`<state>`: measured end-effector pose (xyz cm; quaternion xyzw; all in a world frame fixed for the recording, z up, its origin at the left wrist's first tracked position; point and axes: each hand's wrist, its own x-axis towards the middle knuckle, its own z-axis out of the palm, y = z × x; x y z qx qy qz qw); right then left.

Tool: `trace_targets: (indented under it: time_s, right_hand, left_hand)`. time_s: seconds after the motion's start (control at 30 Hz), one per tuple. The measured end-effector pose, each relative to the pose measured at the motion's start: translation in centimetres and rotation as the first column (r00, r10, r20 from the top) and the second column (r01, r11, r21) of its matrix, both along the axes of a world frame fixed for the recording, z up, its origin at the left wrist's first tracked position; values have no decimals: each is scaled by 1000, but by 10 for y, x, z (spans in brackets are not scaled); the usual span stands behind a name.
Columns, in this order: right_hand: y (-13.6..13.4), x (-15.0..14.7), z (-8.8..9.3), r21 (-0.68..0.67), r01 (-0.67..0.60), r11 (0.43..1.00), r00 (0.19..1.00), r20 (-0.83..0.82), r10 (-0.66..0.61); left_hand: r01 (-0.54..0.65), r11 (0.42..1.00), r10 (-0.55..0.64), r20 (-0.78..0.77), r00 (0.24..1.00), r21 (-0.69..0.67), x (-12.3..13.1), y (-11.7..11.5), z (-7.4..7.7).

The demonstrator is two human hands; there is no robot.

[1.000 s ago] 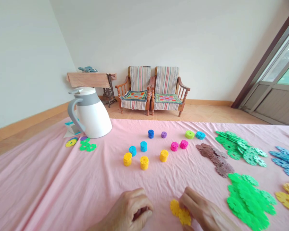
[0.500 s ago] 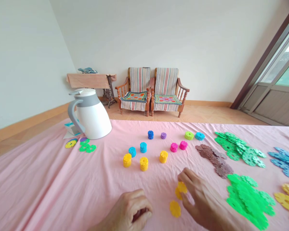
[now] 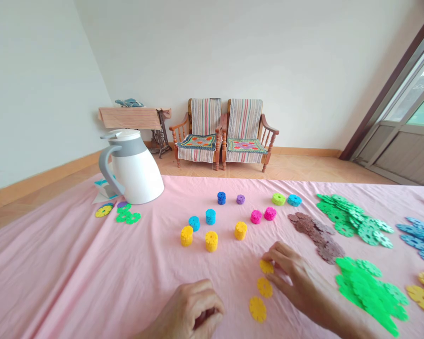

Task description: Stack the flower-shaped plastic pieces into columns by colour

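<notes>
Two yellow snowflake discs (image 3: 257, 306) lie on the pink cloth (image 3: 127, 268) near the left hand (image 3: 194, 308), fingers loosely curled (whether around anything, I cannot tell); the right hand (image 3: 291, 273) pinches a third disc (image 3: 266, 267) between half-parted fingers; three yellow stacks (image 3: 211, 241) stand beyond.

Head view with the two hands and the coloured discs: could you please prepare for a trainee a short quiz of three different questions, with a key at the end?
1. How many yellow stacks stand on the pink cloth?
2. True or false: the right hand touches the farthest yellow disc in the loose row beside it.
3. Where is the white jug?
A) To the left of the stacks
B) To the right of the stacks
C) On a chair

Key: 1. Three. 2. True. 3. A.
</notes>
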<state>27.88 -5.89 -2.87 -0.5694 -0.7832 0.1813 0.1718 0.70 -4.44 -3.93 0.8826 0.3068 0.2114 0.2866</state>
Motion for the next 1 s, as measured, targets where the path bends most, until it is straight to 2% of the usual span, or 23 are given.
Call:
trace_targets:
  time_s: [0.37,0.43,0.63,0.8,1.0]
  right_hand:
    - [13,-5,6,-11,59,998,996,61,-58]
    - [20,-7,7,23,63,998,998,24,-64]
    - [53,-15,12,235,108,966,991,-99,-87]
    - [73,-26,16,258,99,961,989,-131,-67]
    - [82,-30,14,258,88,962,992,-106,-63]
  left_hand:
    - [-26,1000,26,10,1000,12,1,1,-1]
    - [-31,999,31,4,1000,21,1,0,0]
    - [-14,1000,14,-30,999,20,0,1,-1]
    - [3,1000,-3,-44,999,-4,0,4,-2]
    - [-8,999,6,-31,999,-48,-1,1,-1]
